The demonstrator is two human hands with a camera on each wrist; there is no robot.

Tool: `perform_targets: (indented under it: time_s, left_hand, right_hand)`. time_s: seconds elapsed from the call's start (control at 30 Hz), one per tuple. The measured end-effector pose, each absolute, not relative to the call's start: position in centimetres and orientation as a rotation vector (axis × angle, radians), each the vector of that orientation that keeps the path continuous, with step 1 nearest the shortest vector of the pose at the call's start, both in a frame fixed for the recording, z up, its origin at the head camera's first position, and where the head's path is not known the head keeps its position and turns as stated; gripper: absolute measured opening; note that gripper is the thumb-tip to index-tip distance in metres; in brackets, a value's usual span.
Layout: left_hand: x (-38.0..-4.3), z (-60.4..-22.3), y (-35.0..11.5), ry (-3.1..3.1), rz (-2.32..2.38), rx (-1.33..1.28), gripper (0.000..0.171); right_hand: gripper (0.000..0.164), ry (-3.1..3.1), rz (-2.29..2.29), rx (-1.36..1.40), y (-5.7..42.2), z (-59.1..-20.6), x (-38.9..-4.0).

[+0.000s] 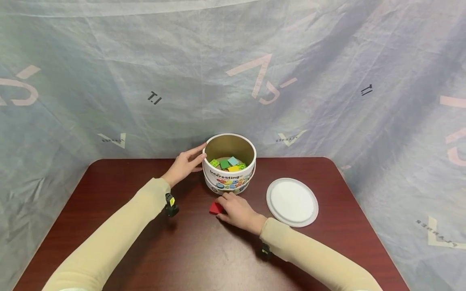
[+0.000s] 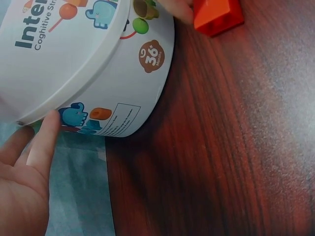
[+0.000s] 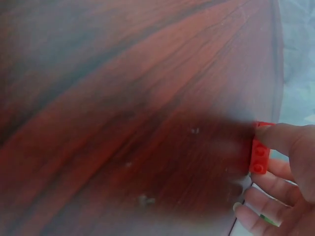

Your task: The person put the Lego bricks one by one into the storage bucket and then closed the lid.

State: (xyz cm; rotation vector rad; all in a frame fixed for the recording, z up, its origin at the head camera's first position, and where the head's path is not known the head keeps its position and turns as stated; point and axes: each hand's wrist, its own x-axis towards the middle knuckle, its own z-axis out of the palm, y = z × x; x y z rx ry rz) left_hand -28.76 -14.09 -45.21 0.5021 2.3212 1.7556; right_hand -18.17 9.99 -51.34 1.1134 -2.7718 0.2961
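Observation:
A white bucket (image 1: 227,188) with colourful print stands upright near the table's back edge. My left hand (image 1: 183,166) rests on its left side, fingers mostly straight against the wall near the rim; the left wrist view shows a fingertip touching beside the handle band. Just in front of the bucket, my right hand (image 1: 238,211) pinches a red building block (image 1: 216,208) between thumb and fingers, low over the table. The right wrist view shows round studs on that red block (image 3: 259,158). Inside the bucket lie several blocks (image 1: 233,161) in green, yellow and light blue.
A round white lid (image 1: 293,202) lies flat to the right of the bucket, beside my right forearm. The reddish-brown table (image 1: 174,258) has rounded back corners. A grey printed cloth (image 1: 174,72) hangs close behind it and along both sides.

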Motion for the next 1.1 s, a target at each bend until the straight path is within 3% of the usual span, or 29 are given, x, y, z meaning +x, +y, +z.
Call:
perform_targets:
  time_s: [0.23,0.7,1.1]
  left_hand:
    - [-28.4,-45.0,-13.9,2.319,1.747,0.489,0.059]
    - [-28.7,-45.1,-13.9,2.285,1.793,0.494,0.059]
    - [-29.1,-45.4,-13.9,2.273,1.8,0.477,0.058]
  right_hand:
    - [0.031,-2.797,0.343,1.141,11.0,-50.3,-17.2]
    - [0.034,-2.615,0.503,1.169,12.9,-43.8,-17.8]
    - [0.034,-2.477,0.434,1.173,15.0,-38.1,-21.2]
